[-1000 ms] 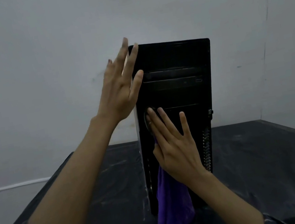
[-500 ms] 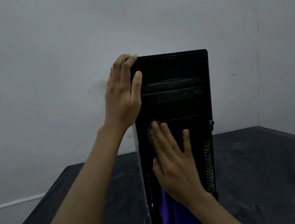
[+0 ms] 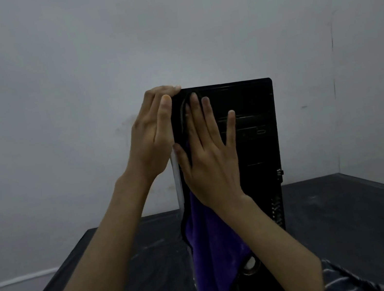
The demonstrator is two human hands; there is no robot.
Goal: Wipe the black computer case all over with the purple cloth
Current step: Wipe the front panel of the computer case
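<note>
Cloth [image 3: 211,244] under flat R grip [image 3: 212,167], case [image 3: 255,149] front

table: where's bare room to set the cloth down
Bare table right of the case, up to its far edge, and left of the case past the left arm. Crowded at the case front: left hand, right hand, hanging cloth.

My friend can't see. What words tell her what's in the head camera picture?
A right hand presses a purple cloth flat against the upper front of an upright black computer case, the cloth hanging down below it. The left hand grips the case's top left corner. The case stands on a dark table by a grey wall.
</note>
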